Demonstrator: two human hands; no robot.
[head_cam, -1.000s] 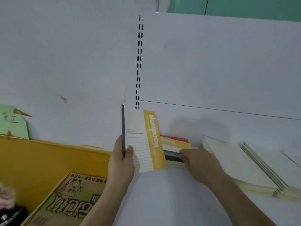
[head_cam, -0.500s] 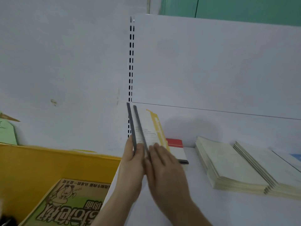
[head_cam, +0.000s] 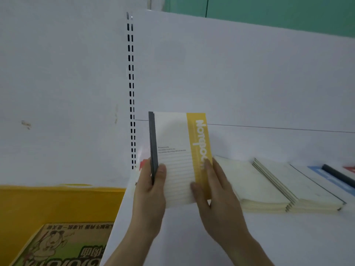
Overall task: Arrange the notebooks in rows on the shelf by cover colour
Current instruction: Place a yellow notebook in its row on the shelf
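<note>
Light: even, diffuse, moderately bright | Shadows: soft grey cast behind the yellow notebook (head_cam: 180,156) on the shelf back panel (head_cam: 249,73) | Glare: none | Focus: soft overall, cover print smeared | Distortion: wide-angle bowing at edges

A yellow bin (head_cam: 57,204) holds a cartoon-printed cardboard box (head_cam: 63,246).

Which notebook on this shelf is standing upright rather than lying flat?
The yellow-striped notebook, held upright between the left hand and right hand. The cream stacks to its right lie flat on the shelf.
</note>
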